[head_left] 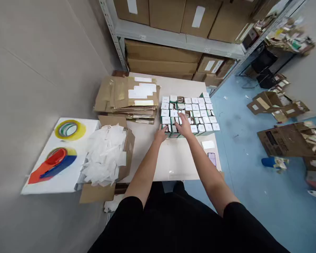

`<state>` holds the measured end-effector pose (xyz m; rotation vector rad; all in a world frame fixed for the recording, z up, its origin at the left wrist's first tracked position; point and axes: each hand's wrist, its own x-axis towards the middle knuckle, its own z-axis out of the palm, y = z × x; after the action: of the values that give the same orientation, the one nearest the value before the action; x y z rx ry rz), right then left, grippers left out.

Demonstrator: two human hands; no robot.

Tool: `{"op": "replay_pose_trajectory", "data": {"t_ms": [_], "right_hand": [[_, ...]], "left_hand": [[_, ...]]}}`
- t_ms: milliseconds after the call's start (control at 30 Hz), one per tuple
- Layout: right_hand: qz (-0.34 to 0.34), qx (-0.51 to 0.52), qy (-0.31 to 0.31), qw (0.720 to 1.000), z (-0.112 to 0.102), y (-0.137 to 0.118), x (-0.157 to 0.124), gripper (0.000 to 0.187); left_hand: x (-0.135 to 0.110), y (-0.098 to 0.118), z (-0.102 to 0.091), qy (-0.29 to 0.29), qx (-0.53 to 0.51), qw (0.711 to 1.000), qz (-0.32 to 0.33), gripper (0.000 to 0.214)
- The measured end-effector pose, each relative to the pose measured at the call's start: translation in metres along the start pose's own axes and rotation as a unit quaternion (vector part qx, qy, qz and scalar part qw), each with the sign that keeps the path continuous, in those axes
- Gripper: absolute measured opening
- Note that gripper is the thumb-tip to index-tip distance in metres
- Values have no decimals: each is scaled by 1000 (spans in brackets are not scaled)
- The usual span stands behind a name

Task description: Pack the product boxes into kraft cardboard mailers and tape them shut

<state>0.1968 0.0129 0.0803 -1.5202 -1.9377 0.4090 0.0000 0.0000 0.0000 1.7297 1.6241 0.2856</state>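
Both my hands reach over a block of small white-labelled boxes (189, 114) with green sides, standing in rows on a pale table (173, 158). My left hand (161, 134) is at the near left corner of the block, its fingers against the front row. My right hand (183, 125) hangs over the near middle, fingertips down among the boxes. Some boxes stand open and show round metallic contents. Whether either hand grips a box is hidden by the fingers.
A stack of flattened cardboard (127, 98) lies left of the boxes. A phone (212, 159) and a white card (208, 144) lie on the table's right. At left stands a carton of white paper scraps (105, 154). Cartons fill metal shelving ahead; more litter the blue floor at right.
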Motion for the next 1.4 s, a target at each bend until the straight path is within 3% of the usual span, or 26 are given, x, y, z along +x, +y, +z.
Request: {"op": "replay_pose_trajectory", "data": {"t_ms": [133,267,367,467,633,800,933,1133,1400], "right_hand": [[58,20,-23,998,32,5,-19,62],[164,64,-100,979,79,7,-32,68],[220,86,-162,958,112,2,-37,70],[223,93,-159,957,129,-5,-39,70],[197,109,-121,967,118,-15,-53,68],[188,138,-106,967,93,-23,-98,77],[180,166,-109,963,87,-21,-149,75],[195,182,-135,954,101,-13,-209,58],[248,226,-151,930,103,-10,-213,43]], "left_hand": [[-11,-30,6,41,-44,998,31,65],[-10,-50,2,55,-114,990,62,59],[-9,-54,-2,68,-155,982,83,62],[-15,-47,-4,79,-173,980,59,76],[-46,-27,-11,92,-121,988,4,86],[-93,-15,-8,101,-100,990,17,61],[-129,-17,19,88,-105,990,17,57],[-162,-32,62,56,-105,993,-8,62],[-172,-23,67,70,-88,993,-35,52]]}}
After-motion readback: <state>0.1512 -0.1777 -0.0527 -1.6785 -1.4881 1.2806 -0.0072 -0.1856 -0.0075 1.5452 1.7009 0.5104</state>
